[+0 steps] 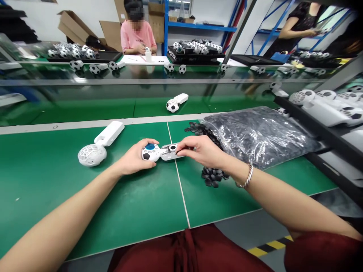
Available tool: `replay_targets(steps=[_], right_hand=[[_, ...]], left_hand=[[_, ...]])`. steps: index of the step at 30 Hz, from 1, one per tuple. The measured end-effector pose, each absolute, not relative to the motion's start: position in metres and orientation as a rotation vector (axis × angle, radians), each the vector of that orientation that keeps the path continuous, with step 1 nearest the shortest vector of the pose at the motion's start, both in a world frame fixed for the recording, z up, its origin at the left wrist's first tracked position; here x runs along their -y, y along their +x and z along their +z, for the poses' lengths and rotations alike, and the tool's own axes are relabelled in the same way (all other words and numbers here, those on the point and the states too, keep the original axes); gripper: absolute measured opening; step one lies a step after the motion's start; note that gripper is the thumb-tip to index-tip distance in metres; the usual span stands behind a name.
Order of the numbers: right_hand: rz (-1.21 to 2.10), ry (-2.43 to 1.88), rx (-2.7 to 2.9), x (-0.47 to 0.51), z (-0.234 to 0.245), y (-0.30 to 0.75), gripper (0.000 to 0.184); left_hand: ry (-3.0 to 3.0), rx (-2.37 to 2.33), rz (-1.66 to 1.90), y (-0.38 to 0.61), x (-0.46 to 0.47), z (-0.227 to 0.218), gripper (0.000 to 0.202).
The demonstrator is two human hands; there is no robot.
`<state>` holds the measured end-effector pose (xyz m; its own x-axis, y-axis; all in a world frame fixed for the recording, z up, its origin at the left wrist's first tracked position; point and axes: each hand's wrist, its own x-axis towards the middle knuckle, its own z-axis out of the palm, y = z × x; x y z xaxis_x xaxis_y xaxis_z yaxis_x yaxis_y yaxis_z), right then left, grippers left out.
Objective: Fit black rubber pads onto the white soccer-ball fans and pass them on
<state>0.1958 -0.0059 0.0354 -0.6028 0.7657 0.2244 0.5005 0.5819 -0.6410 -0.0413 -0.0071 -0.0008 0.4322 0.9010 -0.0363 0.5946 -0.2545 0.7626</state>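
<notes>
Both of my hands hold one football-shaped toy (pixel 159 152) over the green table (pixel 85 196). My left hand (pixel 136 158) is closed round its round head, which shows black patches and a blue cap. My right hand (pixel 198 149) pinches the white handle end, fingers pressed together. A heap of small black pieces (pixel 212 175) lies just under and beside my right wrist. A finished white toy with a mesh ball head (pixel 98 145) rests on the table to the left of my left hand.
A clear bag of black pieces (pixel 261 136) lies at the right. A tray of white toys (pixel 329 107) stands at the far right. Another toy (pixel 176 102) lies on the conveyor behind. Across it a person in pink (pixel 138 34) works beside trays of toys.
</notes>
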Motion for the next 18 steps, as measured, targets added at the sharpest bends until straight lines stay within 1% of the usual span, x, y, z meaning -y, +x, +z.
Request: replay_targets(steps=[4, 8, 15, 18], right_hand=[[0.852, -0.944, 2.394, 0.004, 0.031, 0.181, 0.007], [0.962, -0.889, 2.403, -0.004, 0.023, 0.173, 0.003], [0.941, -0.756, 2.462, -0.014, 0.012, 0.163, 0.001], [0.862, -0.731, 2.464, -0.016, 0.007, 0.162, 0.002]], left_hand=[[2.139, -1.146, 0.537, -0.042, 0.006, 0.0, 0.052], [2.2, -1.062, 0.49, -0.042, 0.004, 0.001, 0.051], [2.219, -1.044, 0.464, -0.043, 0.004, 0.002, 0.052], [2.23, -1.052, 0.459, -0.042, 0.005, 0.003, 0.051]])
